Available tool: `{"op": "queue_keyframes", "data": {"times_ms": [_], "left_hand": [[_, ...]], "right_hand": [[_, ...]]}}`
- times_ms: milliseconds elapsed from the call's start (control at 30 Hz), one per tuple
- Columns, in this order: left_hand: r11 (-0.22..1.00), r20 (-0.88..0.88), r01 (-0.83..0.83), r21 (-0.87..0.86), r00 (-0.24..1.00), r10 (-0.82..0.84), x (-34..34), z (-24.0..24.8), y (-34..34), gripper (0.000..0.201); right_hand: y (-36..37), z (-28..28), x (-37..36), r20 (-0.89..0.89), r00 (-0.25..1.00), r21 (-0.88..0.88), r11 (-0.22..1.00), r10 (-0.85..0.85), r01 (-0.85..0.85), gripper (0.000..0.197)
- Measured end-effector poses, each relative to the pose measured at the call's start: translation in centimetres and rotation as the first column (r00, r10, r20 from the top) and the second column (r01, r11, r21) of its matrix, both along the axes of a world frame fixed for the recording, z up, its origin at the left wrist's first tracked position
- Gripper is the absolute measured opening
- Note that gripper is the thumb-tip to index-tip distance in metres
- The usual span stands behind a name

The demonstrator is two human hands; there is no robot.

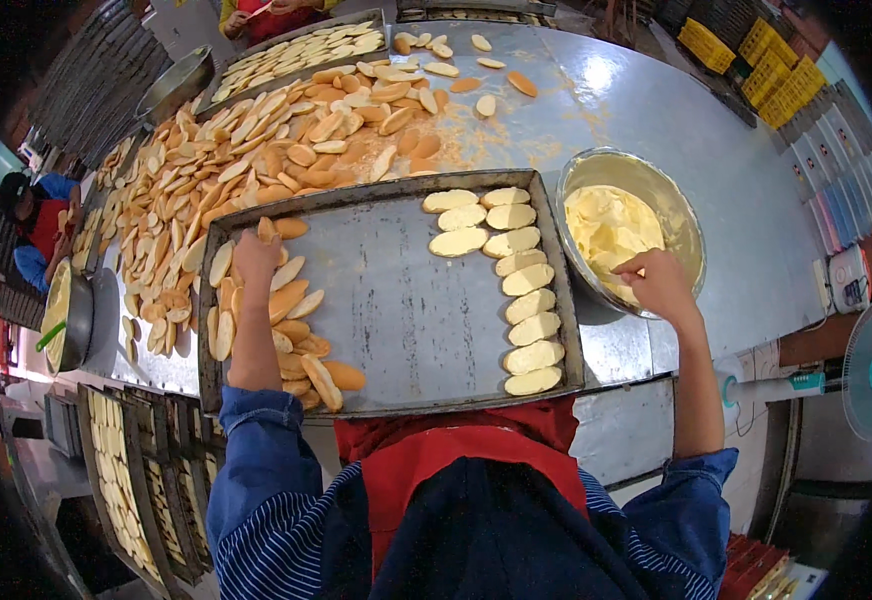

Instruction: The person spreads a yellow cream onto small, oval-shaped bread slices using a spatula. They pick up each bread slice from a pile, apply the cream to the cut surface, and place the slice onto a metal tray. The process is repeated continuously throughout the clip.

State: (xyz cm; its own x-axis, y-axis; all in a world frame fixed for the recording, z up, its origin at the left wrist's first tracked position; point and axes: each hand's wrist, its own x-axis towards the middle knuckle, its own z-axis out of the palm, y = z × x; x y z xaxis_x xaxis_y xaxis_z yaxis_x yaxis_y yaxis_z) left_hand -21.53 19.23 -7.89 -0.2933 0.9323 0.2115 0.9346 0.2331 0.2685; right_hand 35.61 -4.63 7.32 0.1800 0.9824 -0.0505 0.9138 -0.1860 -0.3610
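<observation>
In front of me lies a shallow metal tray [386, 300]. Its left part holds a loose pile of plain bread slices [322, 380]; cream-topped bread slices [531, 303] line its right side in a column, with a few more at the top. My left hand [256, 262] is down among the plain slices at the tray's upper left; its fingers are mostly hidden beneath it. Over a metal bowl [689, 215] of pale yellow cream [611, 225], right of the tray, my right hand [656, 283] has its fingers pinched together at the cream's near edge. What they hold is not visible.
A large heap of bread slices [226, 180] spreads across the metal table [736, 230] beyond the tray. Another filled tray [301, 58] sits at the far side near a person. A second person [46, 225] is at the left, by a bowl with a green handle [51, 336]. A fan [868, 370] stands right.
</observation>
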Motion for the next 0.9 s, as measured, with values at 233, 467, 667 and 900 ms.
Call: {"op": "queue_keyframes", "data": {"times_ms": [233,467,667,900], "left_hand": [[1.000,0.378,0.009,0.018,0.926,-0.016,0.2,2.2,-1.8,0.060],[0.918,0.983,0.352,0.182,-0.032,-0.182,11.0,9.1,-10.5,0.037],[0.867,0.894,0.469,0.168,-0.444,0.066,19.0,10.8,-16.9,0.041],[0.847,0.757,0.519,0.113,-0.597,0.265,23.3,11.5,-18.4,0.045]], "right_hand": [[-1.1,1.1,3.8,-0.513,0.801,-0.169,0.951,-0.309,0.259,0.021],[-3.6,1.5,2.5,-0.794,0.539,-0.135,0.947,-0.280,0.293,0.024],[-3.8,-0.3,-4.9,-0.862,0.506,0.106,0.984,0.019,0.144,0.025],[-4.2,-2.0,-14.0,-0.321,0.916,0.682,0.730,0.242,0.047,0.045]]}}
